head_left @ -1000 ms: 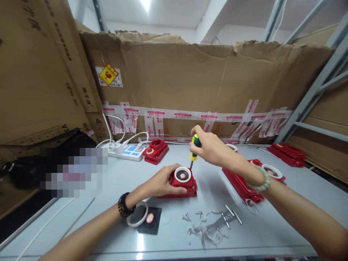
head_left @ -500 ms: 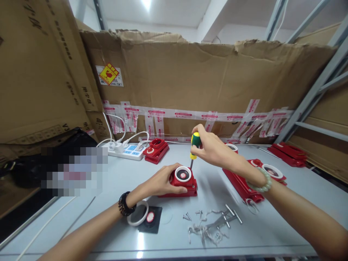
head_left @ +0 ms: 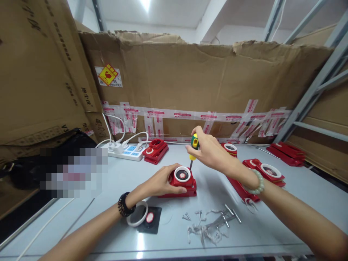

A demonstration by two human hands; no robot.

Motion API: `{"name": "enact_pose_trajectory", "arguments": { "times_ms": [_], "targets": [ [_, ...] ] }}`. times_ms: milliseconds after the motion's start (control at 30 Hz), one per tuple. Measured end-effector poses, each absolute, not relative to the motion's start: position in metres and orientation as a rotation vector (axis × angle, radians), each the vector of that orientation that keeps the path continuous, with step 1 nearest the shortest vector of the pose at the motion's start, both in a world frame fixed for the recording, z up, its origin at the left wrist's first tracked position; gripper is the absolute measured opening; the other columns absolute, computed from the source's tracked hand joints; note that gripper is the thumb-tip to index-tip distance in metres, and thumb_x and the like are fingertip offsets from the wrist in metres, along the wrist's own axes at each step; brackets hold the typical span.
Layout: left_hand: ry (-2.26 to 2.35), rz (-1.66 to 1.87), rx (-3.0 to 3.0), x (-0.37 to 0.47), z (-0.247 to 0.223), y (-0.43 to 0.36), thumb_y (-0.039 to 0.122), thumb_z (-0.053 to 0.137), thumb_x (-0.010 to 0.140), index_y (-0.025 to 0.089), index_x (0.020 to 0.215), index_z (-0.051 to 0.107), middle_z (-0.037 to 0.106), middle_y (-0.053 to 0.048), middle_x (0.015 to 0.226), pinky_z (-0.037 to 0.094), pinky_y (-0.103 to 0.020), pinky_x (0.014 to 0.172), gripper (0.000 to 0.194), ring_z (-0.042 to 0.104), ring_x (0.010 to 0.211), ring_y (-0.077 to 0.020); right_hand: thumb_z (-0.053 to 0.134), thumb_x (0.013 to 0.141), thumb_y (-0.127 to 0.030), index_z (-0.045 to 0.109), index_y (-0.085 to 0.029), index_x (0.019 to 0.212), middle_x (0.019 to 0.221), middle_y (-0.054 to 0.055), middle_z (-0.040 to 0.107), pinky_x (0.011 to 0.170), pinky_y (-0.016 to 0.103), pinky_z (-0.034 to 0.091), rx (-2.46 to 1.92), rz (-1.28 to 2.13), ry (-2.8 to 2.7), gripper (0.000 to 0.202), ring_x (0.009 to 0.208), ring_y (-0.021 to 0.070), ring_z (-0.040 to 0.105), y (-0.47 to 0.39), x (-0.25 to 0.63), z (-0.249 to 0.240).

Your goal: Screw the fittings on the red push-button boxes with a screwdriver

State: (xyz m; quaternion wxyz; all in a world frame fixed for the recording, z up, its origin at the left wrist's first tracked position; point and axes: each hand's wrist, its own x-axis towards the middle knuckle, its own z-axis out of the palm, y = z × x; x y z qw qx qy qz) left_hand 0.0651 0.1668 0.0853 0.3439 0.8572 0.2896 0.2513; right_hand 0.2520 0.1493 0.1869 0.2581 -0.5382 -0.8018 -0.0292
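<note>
My left hand [head_left: 165,181] is wrapped round a red device [head_left: 187,191] that lies on the table, its thumb along the front. A white ring [head_left: 182,174] with a black disc inside sits on top of the device. In my right hand [head_left: 208,148] is a screwdriver [head_left: 194,142] with a green and yellow handle, held almost upright. Its shaft points down at the back right corner of the device; whether the tip touches a screw is too small to tell.
Several screws [head_left: 186,216] and metal parts with string [head_left: 209,228] lie in front. Nearer left are a loose white ring and a black plate [head_left: 154,226]. More red units [head_left: 155,150] stand behind and right, beside a power strip [head_left: 127,154]. Cardboard [head_left: 176,79] closes the back.
My right fingers have shifted round the screwdriver handle, which looks turned. The right forearm has moved slightly left. My left hand and the device stay together as before.
</note>
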Motion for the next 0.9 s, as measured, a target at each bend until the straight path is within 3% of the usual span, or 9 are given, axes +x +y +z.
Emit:
{"name": "enact_pose_trajectory", "arguments": {
  "times_ms": [133, 300, 700, 767, 900],
  "targets": [
    [0.747, 0.66, 2.219, 0.0653, 0.0854, 0.1667, 0.04, 0.074, 0.068, 0.018, 0.107, 0.054, 0.065, -0.005, 0.099, 0.047, -0.031, 0.077, 0.049, 0.061, 0.086, -0.0224, 0.044, 0.081, -0.029, 0.035, -0.019, 0.098, 0.065, 0.0, 0.052, 0.054, 0.027, 0.033, -1.434, -0.057, -2.182, 0.021, 0.056, 0.0158, 0.047, 0.1499, 0.2513, 0.1854],
    [0.747, 0.649, 2.234, 0.0653, 0.0858, 0.1666, 0.041, 0.073, 0.068, 0.018, 0.107, 0.054, 0.065, -0.004, 0.097, 0.047, -0.031, 0.076, 0.049, 0.06, 0.086, -0.0221, 0.044, 0.075, -0.021, 0.03, -0.023, 0.093, 0.063, -0.005, 0.048, 0.051, 0.024, 0.031, -1.343, 0.188, -2.161, 0.023, 0.051, 0.0127, 0.044, 0.1471, 0.2503, 0.1878],
    [0.754, 0.653, 2.239, 0.0651, 0.0849, 0.1661, 0.039, 0.073, 0.069, 0.019, 0.107, 0.054, 0.065, -0.003, 0.098, 0.046, -0.03, 0.075, 0.047, 0.061, 0.086, -0.0214, 0.047, 0.065, -0.017, 0.029, -0.024, 0.094, 0.065, -0.006, 0.049, 0.051, 0.025, 0.03, -1.317, 0.219, -2.108, 0.035, 0.052, 0.0126, 0.043, 0.1473, 0.2522, 0.1873],
    [0.762, 0.643, 2.24, 0.0652, 0.0848, 0.1664, 0.039, 0.073, 0.068, 0.019, 0.107, 0.054, 0.065, -0.004, 0.098, 0.047, -0.031, 0.076, 0.048, 0.061, 0.086, -0.0219, 0.05, 0.066, -0.02, 0.03, -0.024, 0.093, 0.065, -0.005, 0.049, 0.052, 0.025, 0.031, -1.33, 0.181, -2.124, 0.034, 0.053, 0.0125, 0.042, 0.1464, 0.2515, 0.1881],
    [0.759, 0.637, 2.232, 0.0655, 0.0849, 0.1669, 0.039, 0.073, 0.068, 0.018, 0.108, 0.053, 0.065, -0.004, 0.1, 0.047, -0.031, 0.077, 0.049, 0.061, 0.087, -0.0224, 0.054, 0.075, -0.04, 0.034, -0.022, 0.087, 0.068, -0.002, 0.05, 0.054, 0.027, 0.031, -1.358, 0.018, -2.148, 0.03, 0.056, 0.0139, 0.042, 0.1487, 0.2498, 0.1856]
  ]
}}
